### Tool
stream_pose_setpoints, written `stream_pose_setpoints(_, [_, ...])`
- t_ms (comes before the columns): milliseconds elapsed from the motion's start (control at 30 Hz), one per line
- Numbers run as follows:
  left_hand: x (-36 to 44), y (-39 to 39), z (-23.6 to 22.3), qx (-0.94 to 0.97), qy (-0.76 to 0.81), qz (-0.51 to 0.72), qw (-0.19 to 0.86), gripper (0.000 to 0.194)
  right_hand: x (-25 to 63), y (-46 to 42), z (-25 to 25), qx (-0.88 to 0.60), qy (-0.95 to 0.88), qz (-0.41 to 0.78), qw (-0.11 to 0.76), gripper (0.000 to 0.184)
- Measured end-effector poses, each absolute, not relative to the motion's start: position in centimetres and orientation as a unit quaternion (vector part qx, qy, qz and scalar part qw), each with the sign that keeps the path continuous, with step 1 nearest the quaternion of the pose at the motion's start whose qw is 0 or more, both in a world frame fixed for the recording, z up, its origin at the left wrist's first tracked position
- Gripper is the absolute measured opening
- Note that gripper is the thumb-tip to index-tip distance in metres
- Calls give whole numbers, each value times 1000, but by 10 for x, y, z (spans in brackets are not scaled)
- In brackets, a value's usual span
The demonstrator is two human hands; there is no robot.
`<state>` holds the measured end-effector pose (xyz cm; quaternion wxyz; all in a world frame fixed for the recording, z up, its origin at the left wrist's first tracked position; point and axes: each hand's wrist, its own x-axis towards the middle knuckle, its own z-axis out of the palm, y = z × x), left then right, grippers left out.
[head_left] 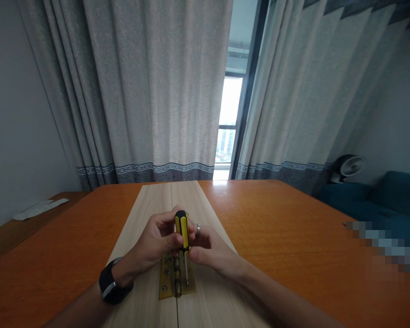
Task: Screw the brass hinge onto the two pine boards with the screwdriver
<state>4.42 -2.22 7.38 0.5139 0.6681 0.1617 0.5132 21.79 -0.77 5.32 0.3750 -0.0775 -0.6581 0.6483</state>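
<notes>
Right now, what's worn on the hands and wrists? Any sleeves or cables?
The left hand has a chunky black wristwatch on its wrist, with a pale metallic strip along the side; its face is turned out of view. The right hand wears a silver ring on one finger. No sleeves, gloves or cables show.

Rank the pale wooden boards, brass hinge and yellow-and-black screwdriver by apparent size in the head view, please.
Largest: pale wooden boards.
Next, too close to rank: brass hinge and yellow-and-black screwdriver; the screwdriver looks longer and sits nearer the camera, the hinge looks broader.
</notes>
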Motion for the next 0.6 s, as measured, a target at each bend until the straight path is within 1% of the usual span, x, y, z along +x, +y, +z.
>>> stream_pose_setpoints(67, [46,-23,77,674,157,524,496,41,216,-9,54,-90,-650,646,390,39])
stream_pose_setpoints(133, [49,-26,78,673,149,525,500,42,215,-9,52,-103,-647,646,392,36])
stream_pose_setpoints(267, [49,-29,74,633,164,505,563,49,215,-4,47,-82,-657,654,367,37])
stream_pose_setpoints(333, [48,-28,71,611,187,506,580,45,216,-3,45,-69,-658,653,368,37])
stream_pose_setpoints(433, [45,-23,69,632,185,503,560,41,217,-3,47,-59,-662,649,370,38])
stream_pose_setpoints(533, [44,-19,71,659,155,507,533,44,216,-5,50,-77,-654,650,380,46])
stream_pose_setpoints(600, [46,-18,73,662,139,511,530,43,215,-6,50,-108,-642,648,396,49])
